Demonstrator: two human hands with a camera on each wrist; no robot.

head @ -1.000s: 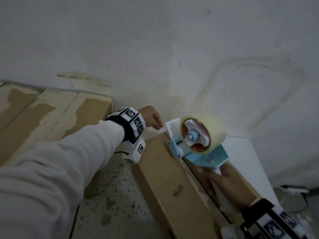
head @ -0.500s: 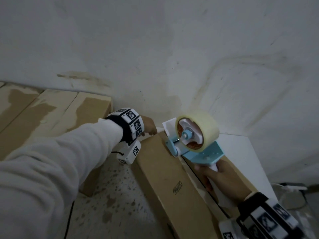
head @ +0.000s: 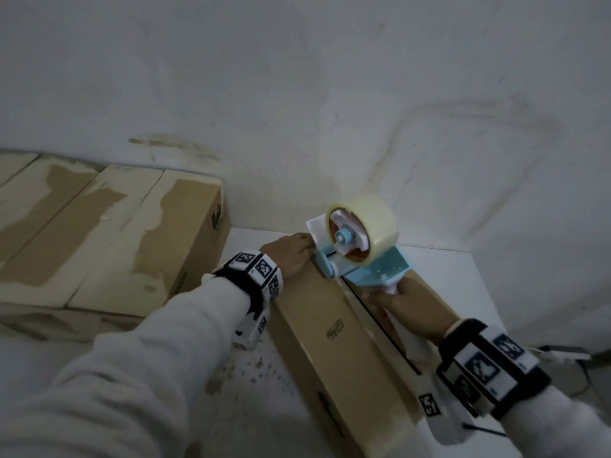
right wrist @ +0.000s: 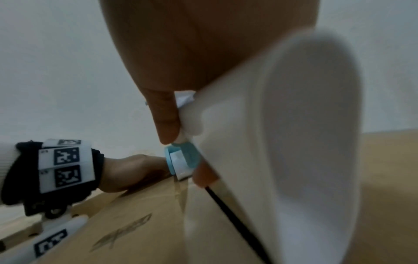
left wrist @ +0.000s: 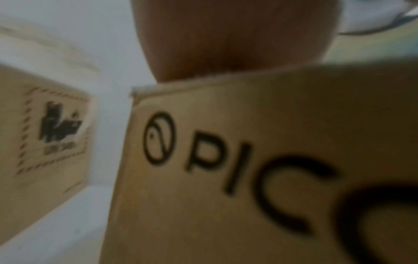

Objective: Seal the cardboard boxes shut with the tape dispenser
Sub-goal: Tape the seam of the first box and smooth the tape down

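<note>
A long brown cardboard box runs from the wall toward me, with a dark open seam along its top. My right hand grips the white handle of the blue tape dispenser. Its clear tape roll stands above the box's far end, and the front roller sits low on the seam. My left hand lies on the box's far end right beside the roller, fingers bent over the edge. In the left wrist view only the palm shows above the printed box side.
A row of taped cardboard boxes lies to the left along the stained white wall. A white slab sits under and right of the long box. Speckled floor shows between the boxes. Cables lie at the lower right.
My left hand came down from the air and moved right onto the box's far end. The dispenser dropped lower onto the seam near the far end.
</note>
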